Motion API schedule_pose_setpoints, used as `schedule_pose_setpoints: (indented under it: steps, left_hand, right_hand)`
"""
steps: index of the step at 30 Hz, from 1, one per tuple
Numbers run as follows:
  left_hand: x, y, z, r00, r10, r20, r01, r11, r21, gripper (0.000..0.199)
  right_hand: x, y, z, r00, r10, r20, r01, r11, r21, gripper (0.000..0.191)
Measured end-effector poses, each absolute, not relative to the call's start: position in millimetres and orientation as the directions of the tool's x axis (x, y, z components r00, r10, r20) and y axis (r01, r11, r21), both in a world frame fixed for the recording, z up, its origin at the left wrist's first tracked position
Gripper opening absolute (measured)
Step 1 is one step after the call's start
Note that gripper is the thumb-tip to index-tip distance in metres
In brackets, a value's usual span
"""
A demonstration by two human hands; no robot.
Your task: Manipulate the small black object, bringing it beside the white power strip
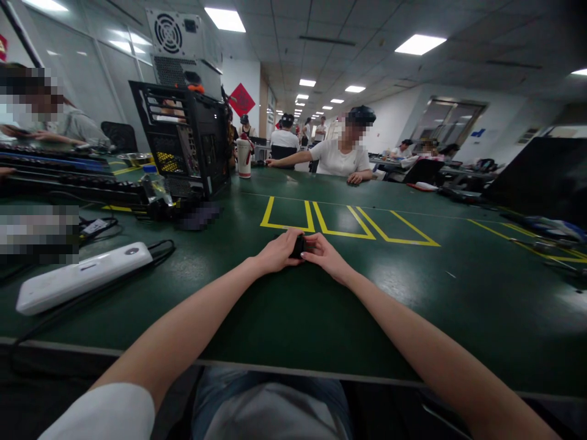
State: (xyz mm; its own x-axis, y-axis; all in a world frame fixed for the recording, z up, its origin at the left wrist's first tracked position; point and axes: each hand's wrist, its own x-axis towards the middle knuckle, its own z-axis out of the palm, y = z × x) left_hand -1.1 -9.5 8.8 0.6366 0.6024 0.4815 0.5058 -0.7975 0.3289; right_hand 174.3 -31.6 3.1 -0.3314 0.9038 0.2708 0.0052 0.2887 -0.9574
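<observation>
A small black object (298, 246), its kind too small and covered to make out, is held between my two hands just above or on the green table (284, 318). My left hand (279, 250) is wrapped round its left side. From the right, the fingers of my right hand (326, 255) are closed against its other side. Yellow tape outlines (339, 234) mark the tabletop just beyond both hands.
A white power strip (87, 276) with a black cable lies at left. Behind it stand an open black computer case (188, 137) and a white cup (244, 157). Across the table sits a person in white (342, 153). Tools and cables lie at far right.
</observation>
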Motion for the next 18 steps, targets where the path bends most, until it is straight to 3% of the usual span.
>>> schedule_pose_setpoints:
  steps: [5, 10, 18]
  left_hand:
    - [-0.1, -9.3, 9.0, 0.635, 0.600, 0.486, 0.499, -0.799, 0.335, 0.057]
    - [0.0, -9.1, 9.1, 0.635, 0.606, 0.479, 0.498, -0.795, 0.346, 0.057]
    - [0.1, -9.4, 8.5, 0.629, 0.602, 0.492, 0.500, -0.798, 0.337, 0.058]
  right_hand:
    - [172.4, -31.0, 2.7, -0.261, 0.924, 0.281, 0.038, 0.301, -0.953, 0.024]
    - [172.1, -29.5, 1.2, -0.249, 0.938, 0.241, 0.087, 0.269, -0.959, 0.033]
    - [172.6, -34.4, 4.3, -0.303, 0.902, 0.306, 0.007, 0.324, -0.946, 0.028]
